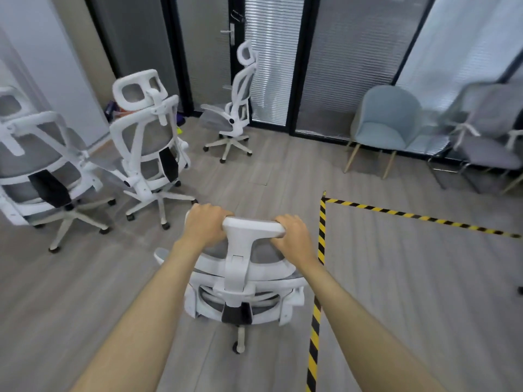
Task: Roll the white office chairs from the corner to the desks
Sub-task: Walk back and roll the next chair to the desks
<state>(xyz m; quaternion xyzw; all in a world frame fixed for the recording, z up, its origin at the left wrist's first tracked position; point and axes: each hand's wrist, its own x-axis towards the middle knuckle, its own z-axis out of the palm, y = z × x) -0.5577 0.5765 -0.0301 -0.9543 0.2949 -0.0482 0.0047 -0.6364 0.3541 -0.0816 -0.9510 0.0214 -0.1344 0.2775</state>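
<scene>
At far left, in the corner: far-left chair (36, 165), white frame with grey mesh, back turned to the camera, standing on the floor (113, 278)
Just right of it: second chair (147, 142), same make, also back-on; their armrests come close, contact cannot be told
Left hand (208, 224): grip clamped on the left end of the headrest (252, 226), fingers curled over its top edge
Held chair (243, 278): centre foreground, back toward the person, upright on the floor, well apart from the corner pair; one castor shows below it
Door-side chair (237, 108): beyond it, side-on, alone before the dark-framed door (226, 66)
White office chairs counted: four
Right hand (294, 236): grip clamped on the right end of the same headrest
Hazard tape (321, 222): two yellow-and-black strips on the floor, meeting in a corner just right of the held chair
Along the right wall: two upholstered chairs, a pale blue chair (385, 120) on wooden legs and a grey chair (486, 131), blurred
</scene>
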